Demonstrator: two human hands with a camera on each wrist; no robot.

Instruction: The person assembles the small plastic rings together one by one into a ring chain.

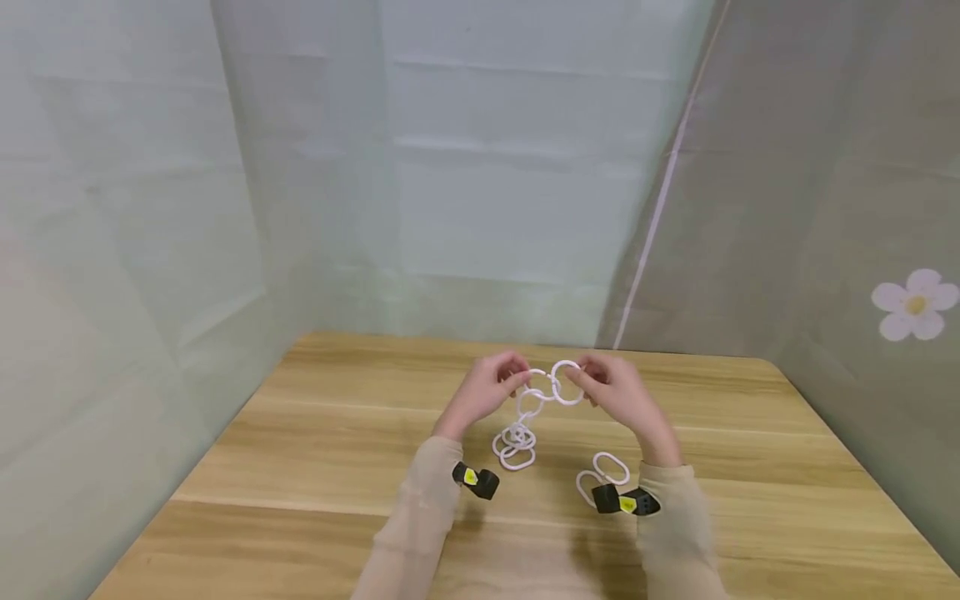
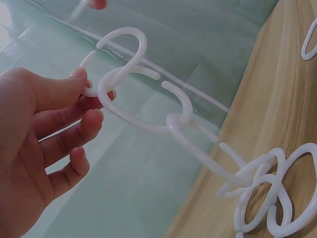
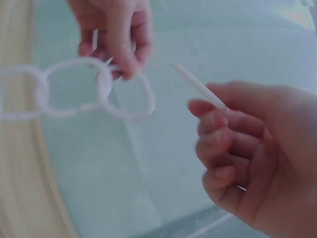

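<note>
While the wooden surface [image 1: 315, 467] carries the lower part of the work, a white plastic chain [image 1: 525, 412] of open-ended links is held up above it by both hands, its tail piled in a small heap [image 1: 516, 446] on the wood. Behind the surface a pale green curtain [image 1: 480, 167] is hung, and on the grey cloth at the right a single white flower [image 1: 913, 304] is printed. Two loose links [image 1: 603, 477] are left lying on the wood near the right wrist.

The left hand [image 1: 486, 390] is closed on the chain's top links, which are pinched between thumb and fingertips [image 2: 94, 115], as is seen plainly from the left wrist. The right hand [image 1: 611, 390] is curled round a further link [image 1: 567, 382]; from the head view this link appears to be touching the chain's top link, though it cannot be told whether it is already hooked through. The right wrist view is blurred, and only a thin white end is shown at the fingers [image 3: 210, 116].

For the joining to be done well, it is judged that the top link should be kept steady by the left hand with its gap turned toward the right hand, and the new link should be slid in by its open end rather than forced, since thin plastic may be bent or snapped. The hanging part is best kept slack so that nothing is pulled askew.

No brand, label or readable writing is shown; only small yellow marks are seen on the black wrist devices [image 1: 476, 480]
</note>
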